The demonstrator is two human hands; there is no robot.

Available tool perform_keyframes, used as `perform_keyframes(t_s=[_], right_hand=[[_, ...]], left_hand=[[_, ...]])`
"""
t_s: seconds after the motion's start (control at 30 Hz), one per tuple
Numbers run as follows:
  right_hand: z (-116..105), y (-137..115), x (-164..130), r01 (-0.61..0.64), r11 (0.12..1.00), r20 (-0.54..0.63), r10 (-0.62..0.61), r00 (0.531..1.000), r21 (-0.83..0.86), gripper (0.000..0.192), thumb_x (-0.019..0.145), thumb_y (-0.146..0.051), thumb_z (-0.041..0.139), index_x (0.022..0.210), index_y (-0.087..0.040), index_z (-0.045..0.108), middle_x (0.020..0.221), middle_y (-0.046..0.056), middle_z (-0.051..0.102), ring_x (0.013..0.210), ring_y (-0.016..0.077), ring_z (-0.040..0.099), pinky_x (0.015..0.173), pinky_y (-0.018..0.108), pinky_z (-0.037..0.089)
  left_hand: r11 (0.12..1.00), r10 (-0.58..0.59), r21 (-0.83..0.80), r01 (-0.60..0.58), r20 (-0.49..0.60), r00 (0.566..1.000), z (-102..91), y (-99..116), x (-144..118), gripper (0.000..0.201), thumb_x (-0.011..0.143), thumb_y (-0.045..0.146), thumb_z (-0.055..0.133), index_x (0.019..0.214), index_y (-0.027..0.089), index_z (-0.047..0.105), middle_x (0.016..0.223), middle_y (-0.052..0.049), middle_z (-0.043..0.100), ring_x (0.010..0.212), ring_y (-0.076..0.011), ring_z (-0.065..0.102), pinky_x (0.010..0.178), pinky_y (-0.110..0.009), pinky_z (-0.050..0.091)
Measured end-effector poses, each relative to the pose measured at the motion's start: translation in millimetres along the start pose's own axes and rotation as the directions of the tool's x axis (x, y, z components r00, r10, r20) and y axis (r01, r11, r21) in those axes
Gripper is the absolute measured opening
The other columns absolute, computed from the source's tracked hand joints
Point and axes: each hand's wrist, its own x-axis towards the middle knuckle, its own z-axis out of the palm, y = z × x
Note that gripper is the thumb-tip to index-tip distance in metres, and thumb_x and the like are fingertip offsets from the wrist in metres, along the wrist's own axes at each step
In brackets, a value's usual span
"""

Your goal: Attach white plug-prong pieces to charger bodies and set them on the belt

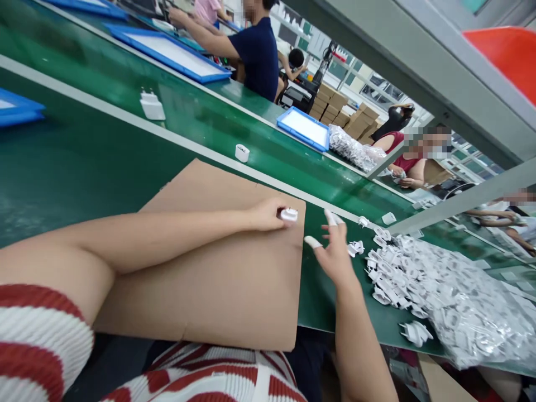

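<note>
My left hand [268, 214] is closed on a white plug adapter [289, 215], held low over the right part of a brown cardboard sheet [218, 268]. Two pins show at the adapter's top. To the right of the sheet, my right hand [333, 248] has its fingers spread, with white covers on some fingertips and nothing in its grasp. Close by it lie a loose white plug piece [355, 248] and a large heap of white plug pieces [389, 279], which spills from a clear plastic bag [481, 312].
Beyond a pale rail, a green conveyor belt [201, 131] carries white adapters [152, 106] spaced apart. Blue-rimmed trays [304, 128] stand along its far side, where several people work. A grey metal frame [402, 67] slants overhead at the right, below an orange bin [506, 56].
</note>
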Motion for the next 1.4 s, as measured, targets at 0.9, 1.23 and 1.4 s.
perform_keyframes(t_s=[0.9, 1.23, 1.4], right_hand=[[-20, 30, 10, -0.385, 0.430, 0.169, 0.459, 0.872, 0.817, 0.043, 0.061, -0.037, 0.085, 0.101, -0.023, 0.077, 0.099, 0.004, 0.075, 0.077, 0.0154, 0.064, 0.064, 0.028, 0.048], [-2, 7, 6, -0.279, 0.654, 0.096, 0.301, 0.949, 0.703, 0.036, 0.067, -0.039, 0.088, 0.097, -0.023, 0.079, 0.096, 0.005, 0.075, 0.087, 0.0206, 0.069, 0.082, 0.038, 0.057], [7, 14, 4, -0.135, 0.924, -0.140, 0.196, 0.971, 0.358, 0.021, 0.086, -0.039, 0.073, 0.097, -0.022, 0.078, 0.090, 0.004, 0.069, 0.085, 0.0191, 0.068, 0.081, 0.036, 0.056]], left_hand=[[0.853, -0.175, 0.347, 0.390, -0.513, 0.840, -167.7, -103, 66, 0.053, 0.076, 0.065, 0.073, 0.102, 0.019, 0.066, 0.102, -0.010, 0.067, 0.132, -0.0404, 0.044, 0.118, -0.058, 0.034], [0.963, 0.190, 0.186, -0.197, 0.055, 0.980, 16.4, 32, -8, 0.031, 0.080, 0.044, 0.079, 0.100, 0.022, 0.073, 0.101, -0.009, 0.072, 0.103, -0.0297, 0.063, 0.091, -0.039, 0.048], [0.992, 0.123, -0.003, -0.123, 0.092, 0.988, 39.7, 27, -20, 0.044, 0.069, 0.046, 0.085, 0.104, 0.022, 0.070, 0.104, -0.007, 0.071, 0.096, -0.0268, 0.065, 0.083, -0.036, 0.051]])
